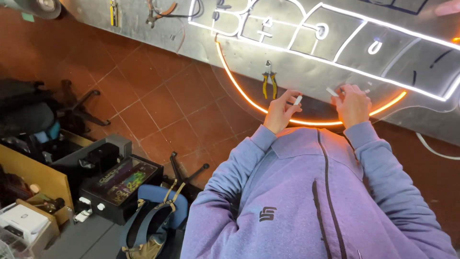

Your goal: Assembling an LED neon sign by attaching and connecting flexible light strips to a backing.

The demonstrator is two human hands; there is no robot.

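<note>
Up at the tabletop (306, 67) edge, both hands reach forward from lilac sleeves, arms bent at the elbows and wrists close together over the glowing orange strip (239, 86). The left hand (280, 111) is curled, its thumb and forefinger pinched narrow on one short white tube piece (298, 100), which sticks up and to the right just above the orange curve. The right hand (353, 103) lies knuckles-up with its fingers folded down, gripping a second short white tube piece (331, 91) that pokes out to the left toward the other hand. The two pieces are near each other but apart.

Counted: two hands, two white pieces, one orange curved strip running under both hands, and one set of white lit outlines (335, 41) spread over the clear panel behind them. One pair of yellow-handled pliers (269, 79) lies on the tabletop just left of the left hand. Another person's fingertip (448, 7) shows at the top right corner.
</note>
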